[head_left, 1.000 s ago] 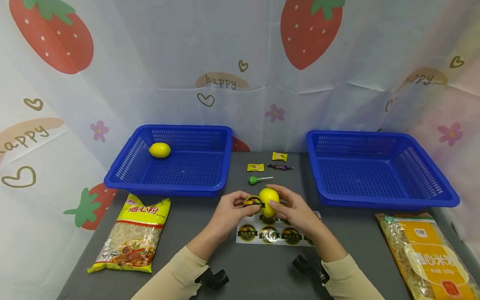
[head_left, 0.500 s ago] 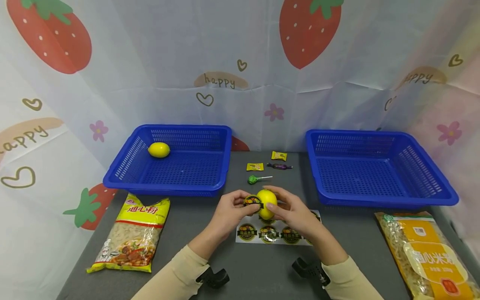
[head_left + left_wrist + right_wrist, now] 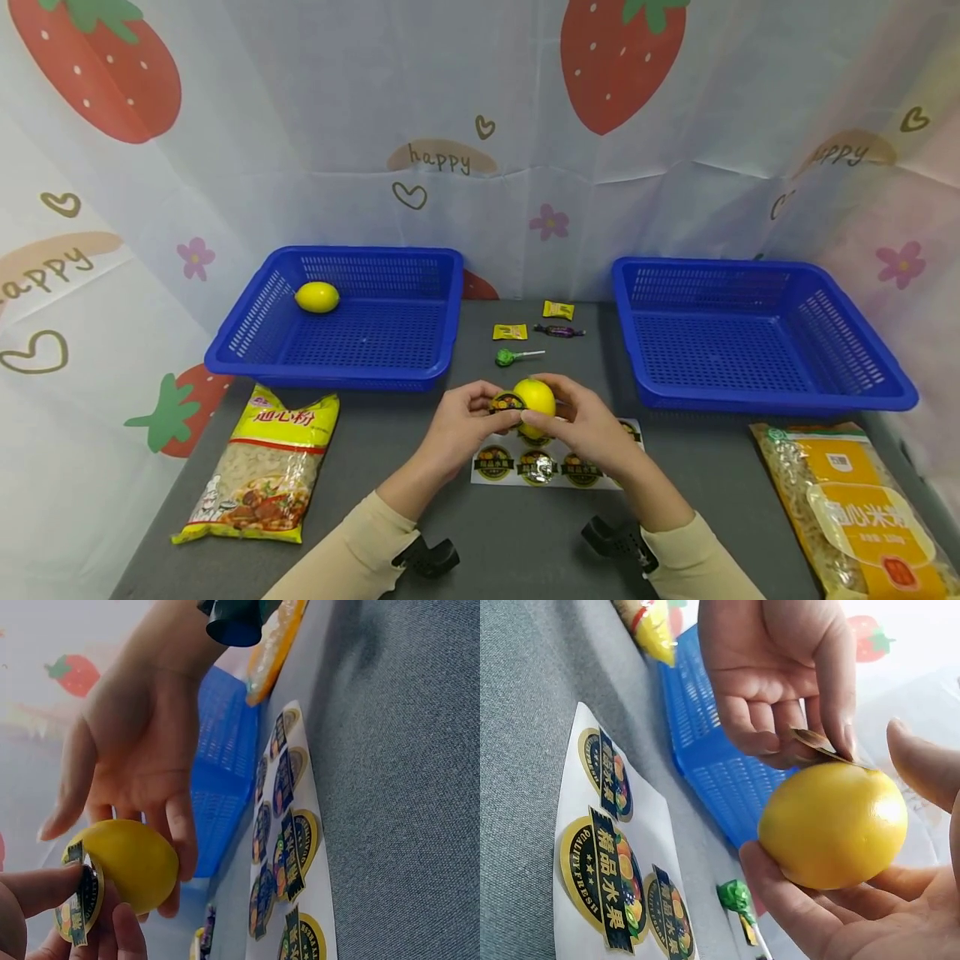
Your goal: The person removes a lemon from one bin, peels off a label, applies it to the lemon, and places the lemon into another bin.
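Note:
My right hand (image 3: 581, 421) cups a yellow lemon (image 3: 534, 402) (image 3: 131, 862) (image 3: 832, 825) from the right, fingers curled round it, just above a white sticker sheet (image 3: 551, 468) (image 3: 296, 847) (image 3: 607, 877). My left hand (image 3: 468, 417) pinches a round black-and-yellow sticker (image 3: 507, 403) (image 3: 81, 900) and holds it against the lemon's left side. In the right wrist view the sticker (image 3: 821, 744) touches the top of the lemon. A second lemon (image 3: 317, 297) lies in the left blue basket (image 3: 442, 317).
An empty blue basket (image 3: 885, 375) stands at the right. Wrapped candies (image 3: 510, 332) (image 3: 558, 310) (image 3: 559, 332) and a green lollipop (image 3: 507, 357) lie between the baskets. A macaroni bag (image 3: 262, 467) lies front left, another pasta bag (image 3: 862, 508) front right. A printed curtain hangs behind.
Both hands have lowered the lemon slightly toward the sticker sheet and turned it a little. The sticker stays pressed at the lemon's left side.

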Available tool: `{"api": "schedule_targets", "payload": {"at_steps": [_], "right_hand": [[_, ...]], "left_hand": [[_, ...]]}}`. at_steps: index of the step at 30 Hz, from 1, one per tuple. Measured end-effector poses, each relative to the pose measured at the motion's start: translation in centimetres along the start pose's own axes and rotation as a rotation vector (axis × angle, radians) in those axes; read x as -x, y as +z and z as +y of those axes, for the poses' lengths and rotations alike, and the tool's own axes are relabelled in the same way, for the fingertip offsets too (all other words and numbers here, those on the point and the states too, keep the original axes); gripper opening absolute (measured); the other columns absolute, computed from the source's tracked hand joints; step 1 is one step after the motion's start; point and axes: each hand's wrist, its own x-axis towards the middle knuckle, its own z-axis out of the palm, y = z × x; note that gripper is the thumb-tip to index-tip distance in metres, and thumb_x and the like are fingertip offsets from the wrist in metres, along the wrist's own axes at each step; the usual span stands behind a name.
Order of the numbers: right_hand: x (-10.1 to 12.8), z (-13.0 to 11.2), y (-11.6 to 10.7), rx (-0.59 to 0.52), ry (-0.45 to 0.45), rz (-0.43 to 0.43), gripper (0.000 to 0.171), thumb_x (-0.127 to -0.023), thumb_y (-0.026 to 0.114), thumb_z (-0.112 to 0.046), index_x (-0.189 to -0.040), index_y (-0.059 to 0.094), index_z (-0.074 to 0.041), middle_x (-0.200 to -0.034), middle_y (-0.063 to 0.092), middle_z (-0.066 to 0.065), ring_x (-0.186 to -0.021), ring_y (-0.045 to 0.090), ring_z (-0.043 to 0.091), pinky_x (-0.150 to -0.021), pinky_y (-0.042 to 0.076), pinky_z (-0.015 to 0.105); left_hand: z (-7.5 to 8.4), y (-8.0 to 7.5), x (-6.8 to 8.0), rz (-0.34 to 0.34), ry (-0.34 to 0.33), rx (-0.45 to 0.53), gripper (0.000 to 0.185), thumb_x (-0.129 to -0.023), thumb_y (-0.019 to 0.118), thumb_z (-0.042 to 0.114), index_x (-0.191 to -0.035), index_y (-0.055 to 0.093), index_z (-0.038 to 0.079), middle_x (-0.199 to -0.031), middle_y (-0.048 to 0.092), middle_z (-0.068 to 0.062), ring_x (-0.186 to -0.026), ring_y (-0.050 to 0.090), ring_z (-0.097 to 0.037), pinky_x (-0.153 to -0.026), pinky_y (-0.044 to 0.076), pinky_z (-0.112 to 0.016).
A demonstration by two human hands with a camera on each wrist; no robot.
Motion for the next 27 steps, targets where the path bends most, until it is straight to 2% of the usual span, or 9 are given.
{"api": "schedule_targets", "payload": {"at_steps": [5,12,17,20,24,27], "right_hand": [[0.08,-0.23,0.17,0.020,0.017,0.033,0.065,-0.095,0.071,-0.037,-0.147,0.045,-0.007,-0.140,0.056,0.017,-0.128,0.058,0.035,-0.096,0.056,0.041],[0.11,-0.18,0.16,0.011,0.014,0.053,0.059,-0.095,0.072,-0.035,-0.144,0.052,-0.008,-0.139,0.058,0.017,-0.121,0.065,0.032,-0.087,0.059,0.047],[0.28,-0.14,0.02,0.081,-0.060,0.076,0.053,-0.096,0.071,-0.033,-0.141,0.057,-0.009,-0.135,0.063,0.015,-0.122,0.064,0.032,-0.092,0.057,0.044],[0.32,-0.12,0.03,0.113,-0.070,0.097,0.053,-0.095,0.071,-0.035,-0.140,0.058,-0.010,-0.134,0.065,0.013,-0.123,0.063,0.032,-0.095,0.056,0.041],[0.44,-0.10,0.06,0.115,-0.079,0.090,0.054,-0.096,0.070,-0.034,-0.141,0.057,-0.008,-0.133,0.065,0.014,-0.120,0.065,0.031,-0.090,0.057,0.035],[0.62,-0.06,0.00,0.095,-0.101,0.063,0.052,-0.098,0.068,-0.030,-0.142,0.056,-0.005,-0.133,0.065,0.017,-0.116,0.067,0.030,-0.086,0.057,0.030]], "left_hand": [[0.08,0.14,0.06,-0.002,0.008,-0.010,0.024,-0.088,0.077,0.009,-0.108,0.068,-0.001,-0.094,0.075,-0.012,-0.075,0.068,-0.014,-0.082,0.058,-0.052],[0.07,0.12,0.02,-0.001,0.014,-0.026,0.023,-0.089,0.077,0.010,-0.107,0.069,-0.001,-0.092,0.074,-0.010,-0.075,0.067,-0.016,-0.079,0.058,-0.050],[0.04,0.08,-0.01,0.003,0.027,-0.061,0.023,-0.090,0.077,0.014,-0.105,0.069,-0.001,-0.090,0.073,-0.010,-0.074,0.066,-0.017,-0.075,0.058,-0.043],[0.04,0.08,-0.01,0.014,0.028,-0.081,0.023,-0.090,0.078,0.015,-0.103,0.070,-0.002,-0.089,0.073,-0.012,-0.074,0.066,-0.018,-0.072,0.058,-0.040],[0.20,0.03,0.15,0.024,0.032,-0.117,0.023,-0.089,0.079,0.019,-0.099,0.071,0.000,-0.089,0.073,-0.011,-0.073,0.065,-0.017,-0.073,0.058,-0.042],[0.43,-0.10,0.36,0.027,0.045,-0.174,0.023,-0.089,0.080,0.024,-0.097,0.073,0.004,-0.091,0.072,-0.008,-0.080,0.064,-0.015,-0.073,0.056,-0.039]]}}
